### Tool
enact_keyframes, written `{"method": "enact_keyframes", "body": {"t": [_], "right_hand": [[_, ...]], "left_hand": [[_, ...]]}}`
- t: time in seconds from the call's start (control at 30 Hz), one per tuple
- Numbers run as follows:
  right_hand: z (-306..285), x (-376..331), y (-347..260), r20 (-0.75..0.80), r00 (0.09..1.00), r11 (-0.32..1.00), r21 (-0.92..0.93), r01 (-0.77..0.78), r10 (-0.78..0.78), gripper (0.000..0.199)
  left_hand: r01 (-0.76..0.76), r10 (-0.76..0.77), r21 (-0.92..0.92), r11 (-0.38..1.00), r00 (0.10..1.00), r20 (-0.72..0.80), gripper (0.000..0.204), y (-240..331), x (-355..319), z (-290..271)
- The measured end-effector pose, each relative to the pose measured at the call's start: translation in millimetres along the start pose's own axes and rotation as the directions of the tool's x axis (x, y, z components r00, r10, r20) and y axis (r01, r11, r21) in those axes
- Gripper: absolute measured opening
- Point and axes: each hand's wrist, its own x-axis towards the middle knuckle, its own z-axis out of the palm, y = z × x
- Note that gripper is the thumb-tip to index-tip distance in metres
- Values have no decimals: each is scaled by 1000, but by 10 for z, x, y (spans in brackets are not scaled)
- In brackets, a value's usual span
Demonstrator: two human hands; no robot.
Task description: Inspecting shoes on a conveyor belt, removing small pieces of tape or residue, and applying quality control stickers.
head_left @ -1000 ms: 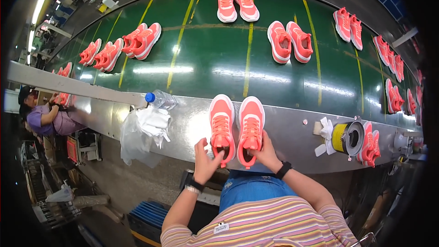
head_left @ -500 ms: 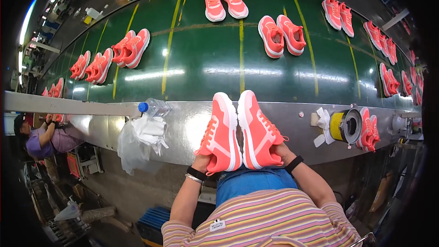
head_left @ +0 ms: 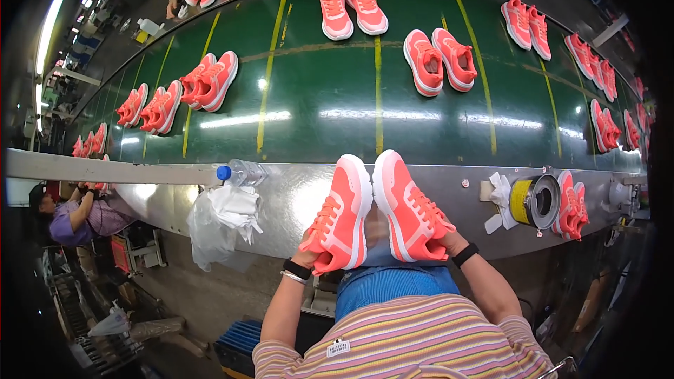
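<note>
Shoes lifted off metal ledge since earlier: left hand fingers grip left shoe, right hand fingers grip right shoe.

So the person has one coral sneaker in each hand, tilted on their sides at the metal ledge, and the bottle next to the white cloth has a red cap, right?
Not quite: the head view shows the plastic bottle has a blue cap, not red. The rest holds: the left hand and the right hand each hold a coral sneaker, left sneaker and right sneaker, tilted on their sides at the metal ledge, beside the white cloth.
</note>
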Motion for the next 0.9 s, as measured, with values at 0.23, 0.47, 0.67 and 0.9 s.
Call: {"method": "enact_keyframes", "body": {"t": [0.23, 0.47, 0.67, 0.9], "right_hand": [[75, -25, -298, 65, 986, 964, -210, 163, -153, 57], [247, -126, -497, 25, 945, 908, -271, 321, -327, 73], [346, -217, -621, 71, 831, 557, -710, 431, -552, 81], [483, -215, -536, -16, 784, 260, -947, 188, -621, 76]], "left_hand": [[-100, 87, 215, 971, 994, 66, 47, 32, -83, -84], [-166, 160, 467, 869, 986, 52, 43, 355, -153, 88], [-322, 519, 916, 238, 839, 160, 69, 608, -219, 226], [-73, 637, 984, -165, 754, 163, 74, 434, -212, 289]]}}
